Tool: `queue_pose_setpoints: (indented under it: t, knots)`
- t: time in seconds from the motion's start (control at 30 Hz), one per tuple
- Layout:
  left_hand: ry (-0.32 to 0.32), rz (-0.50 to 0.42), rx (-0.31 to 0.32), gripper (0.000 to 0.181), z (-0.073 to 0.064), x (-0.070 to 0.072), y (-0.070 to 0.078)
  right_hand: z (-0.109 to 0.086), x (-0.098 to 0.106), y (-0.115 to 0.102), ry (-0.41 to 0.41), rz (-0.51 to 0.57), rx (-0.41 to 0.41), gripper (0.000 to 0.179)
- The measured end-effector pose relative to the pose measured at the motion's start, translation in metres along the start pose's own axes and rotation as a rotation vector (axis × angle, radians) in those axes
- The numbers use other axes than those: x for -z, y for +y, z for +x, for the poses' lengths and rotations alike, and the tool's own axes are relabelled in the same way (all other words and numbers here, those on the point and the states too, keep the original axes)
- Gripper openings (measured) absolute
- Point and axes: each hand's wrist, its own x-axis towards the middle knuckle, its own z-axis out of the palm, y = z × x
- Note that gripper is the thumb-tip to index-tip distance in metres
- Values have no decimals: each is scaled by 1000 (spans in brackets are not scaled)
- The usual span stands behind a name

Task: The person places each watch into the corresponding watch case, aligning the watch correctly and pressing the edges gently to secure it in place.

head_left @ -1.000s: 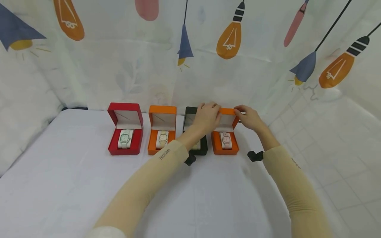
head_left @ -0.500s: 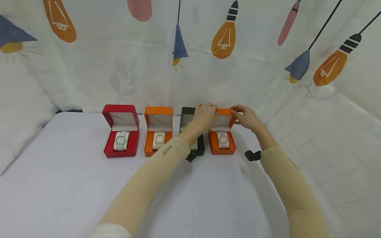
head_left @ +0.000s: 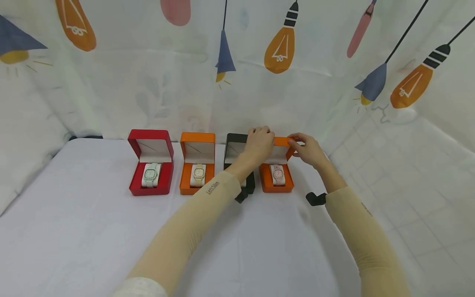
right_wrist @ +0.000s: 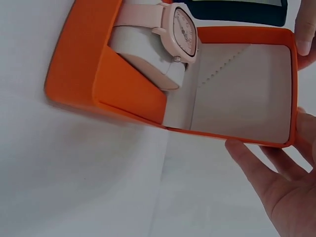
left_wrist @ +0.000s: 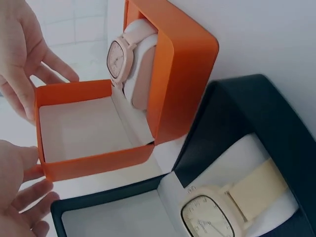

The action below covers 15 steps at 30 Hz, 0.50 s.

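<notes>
An orange watch box (head_left: 265, 181) at the right end of the row stands with its lid (left_wrist: 79, 131) raised. On its white cushion sits a pink watch (right_wrist: 182, 32). My left hand (head_left: 259, 144) holds the left corner of that lid, thumb and fingers at its edge. The opposite corner is pinched by my right hand (right_wrist: 291, 197), with the thumb along the side and fingers behind. A dark green box (left_wrist: 237, 96), also open, stands just left of it, partly hidden by my left arm in the head view. It contains a cream watch (left_wrist: 212, 212).
Further left are an open red box (head_left: 135, 183) with a pale green-faced watch (head_left: 151, 175) and another open orange box (head_left: 184, 181) with a cream watch (head_left: 198, 175). All stand near the back edge of the white-covered table (head_left: 92, 231), before a patterned curtain (head_left: 167, 95).
The head view has shifted slightly. Both hands stay at the right orange box's lid, which remains raised; the left hand has edged slightly right.
</notes>
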Motion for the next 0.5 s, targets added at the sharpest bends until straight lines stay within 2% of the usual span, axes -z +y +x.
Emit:
queue_pose_setpoints:
  t: [0.13,0.37,0.5]
  knots:
    - [-19,-38,3,31,0,1,6,-3,-1,3,24,-13,5,43]
    - [-49,-170,8,25,0,5,11,-6,-4,4,55,-29,14,41]
    - [-82,-183,10,26,-1,7,14,-8,-6,5,61,-21,29,41]
